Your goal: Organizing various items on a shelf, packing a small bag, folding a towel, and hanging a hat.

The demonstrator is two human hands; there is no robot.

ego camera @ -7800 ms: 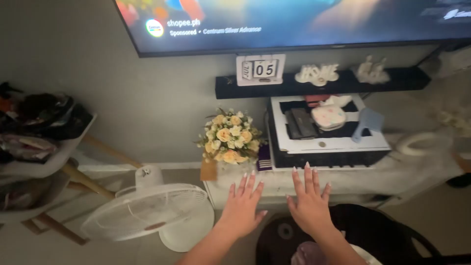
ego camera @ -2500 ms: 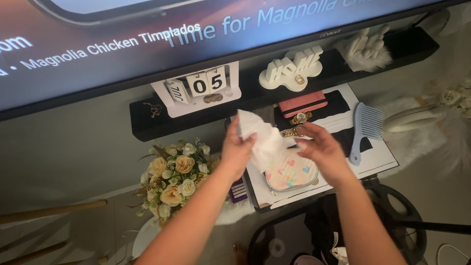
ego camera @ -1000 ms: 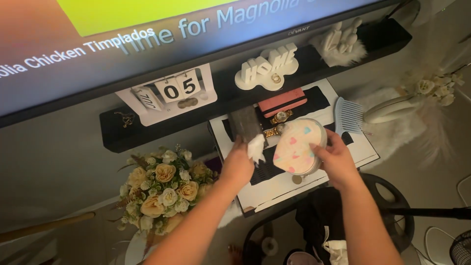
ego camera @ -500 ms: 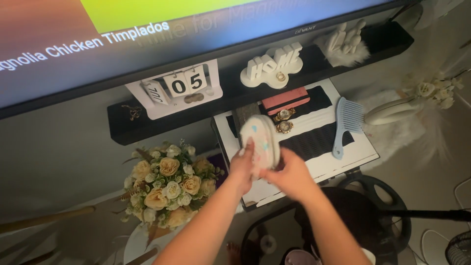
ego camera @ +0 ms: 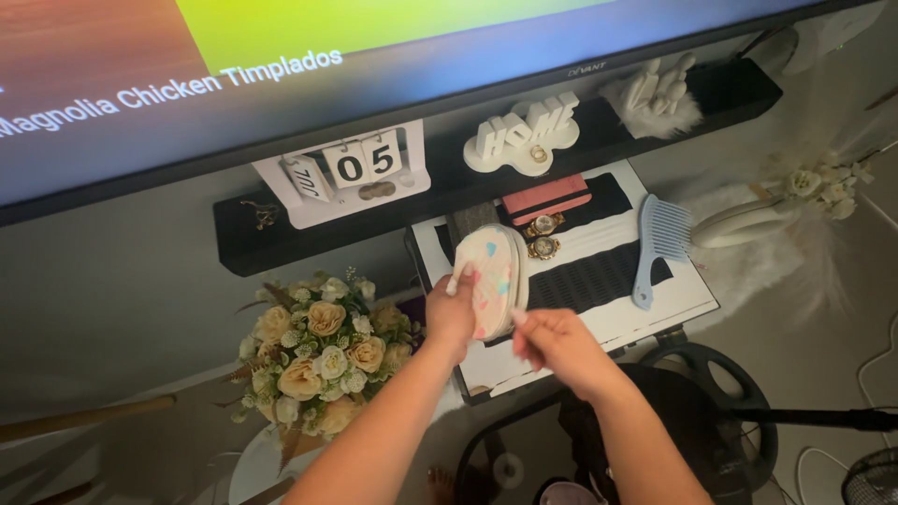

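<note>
left hand [ego camera: 452,316] clamps round pastel pouch [ego camera: 493,277] on edge, tissue under fingers | right hand [ego camera: 552,343] pinches its lower rim | looks light, soft-sided; best held by rim | above black-and-white box [ego camera: 655,304]

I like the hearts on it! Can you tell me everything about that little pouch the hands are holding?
The pouch is a small rounded case, cream with pastel hearts in pink, blue and yellow. It looks like soft fabric and seems shut. It is tipped up on its edge above the black-and-white box top. The left hand grips its left side; the right hand is at its bottom edge.
</note>
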